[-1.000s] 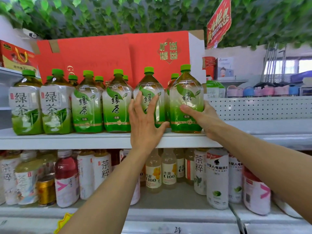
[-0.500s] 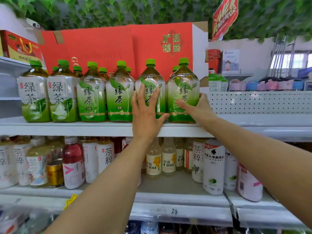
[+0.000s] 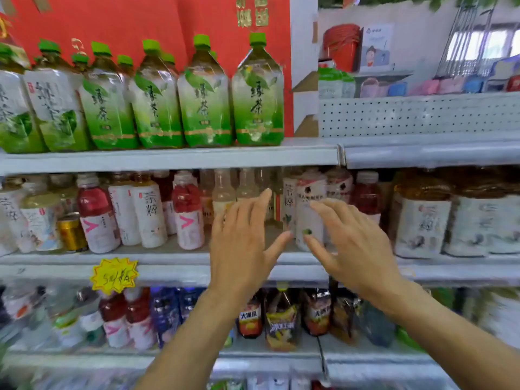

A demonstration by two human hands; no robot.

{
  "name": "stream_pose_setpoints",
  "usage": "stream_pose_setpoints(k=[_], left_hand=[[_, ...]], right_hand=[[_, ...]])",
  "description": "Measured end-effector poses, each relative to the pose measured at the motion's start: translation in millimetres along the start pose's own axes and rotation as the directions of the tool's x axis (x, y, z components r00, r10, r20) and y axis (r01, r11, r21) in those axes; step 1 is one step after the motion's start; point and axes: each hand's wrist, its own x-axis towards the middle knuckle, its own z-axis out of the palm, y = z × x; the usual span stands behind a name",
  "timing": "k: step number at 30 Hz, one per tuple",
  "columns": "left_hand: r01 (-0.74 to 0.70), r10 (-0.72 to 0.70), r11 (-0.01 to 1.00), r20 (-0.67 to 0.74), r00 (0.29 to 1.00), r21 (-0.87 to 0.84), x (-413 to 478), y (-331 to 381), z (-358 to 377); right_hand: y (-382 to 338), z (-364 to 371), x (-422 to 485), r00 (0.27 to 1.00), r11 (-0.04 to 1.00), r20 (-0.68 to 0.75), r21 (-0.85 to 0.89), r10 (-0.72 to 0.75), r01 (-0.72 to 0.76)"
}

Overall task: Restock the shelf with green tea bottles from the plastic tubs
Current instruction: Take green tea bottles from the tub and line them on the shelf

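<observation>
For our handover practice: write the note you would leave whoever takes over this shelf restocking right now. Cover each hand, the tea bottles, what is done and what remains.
Left hand: open, empty, in front of the middle shelf.
Right hand: open, empty, beside the left.
Green tea bottles: upright in a row on the top shelf, labels forward; neither hand touches them.
Done: that row is placed.
Left: the tubs are out of view, so how many bottles remain cannot be told; probably fetch the next ones.
</observation>
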Motion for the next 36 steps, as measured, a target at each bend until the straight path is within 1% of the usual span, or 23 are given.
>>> stream_pose_setpoints(k=[2,4,7,12,15,19,23,24,25,27,29,32,34,36], left_hand=[[0.005,-0.005,1.0,0.066,0.998,-0.001,-33,18,7],[0.022,-0.019,1.0,0.171,0.985,-0.011,-68,34,16],[0.038,-0.037,0.999,0.337,0.941,0.002,-119,52,34],[0.078,-0.064,0.997,0.509,0.859,-0.006,-193,74,64],[0.132,-0.111,0.991,0.648,0.754,0.017,-236,85,82],[0.222,-0.163,0.975,0.768,0.62,0.028,-297,94,111],[0.319,-0.202,0.946,0.862,0.466,0.049,-365,94,143],[0.344,-0.212,0.937,0.882,0.422,0.06,-383,93,149],[0.375,-0.225,0.923,0.904,0.362,0.08,-400,90,155],[0.44,-0.255,0.889,0.938,0.237,0.13,-433,83,163],[0.503,-0.304,0.84,0.945,0.123,0.205,-465,77,168],[0.602,-0.386,0.724,0.921,-0.054,0.338,-506,70,178],[0.64,-0.437,0.648,0.89,-0.132,0.413,-529,67,186],[0.652,-0.47,0.599,0.863,-0.185,0.466,-547,65,195]], right_hand=[[9,5,-38,0.996,0.999,0.082,0.014,0.032,-0.034],[19,12,-78,0.983,0.998,0.174,0.014,0.06,-0.064],[32,26,-132,0.953,0.996,0.291,-0.006,0.086,-0.088],[48,51,-208,0.887,0.991,0.449,0.026,0.109,-0.135],[52,73,-251,0.847,0.987,0.517,0.024,0.123,-0.158],[51,108,-303,0.786,0.98,0.599,0.009,0.155,-0.2],[51,145,-357,0.672,0.96,0.711,-0.015,0.207,-0.28],[50,153,-372,0.644,0.952,0.733,-0.015,0.218,-0.305],[49,161,-388,0.615,0.945,0.755,-0.016,0.226,-0.328],[47,174,-420,0.53,0.926,0.809,-0.043,0.252,-0.375],[43,186,-448,0.419,0.888,0.859,-0.084,0.295,-0.451],[33,204,-483,0.226,0.814,0.901,-0.196,0.369,-0.547],[24,218,-502,0.077,0.745,0.911,-0.281,0.406,-0.606],[13,235,-519,-0.057,0.651,0.901,-0.353,0.43,-0.672]])
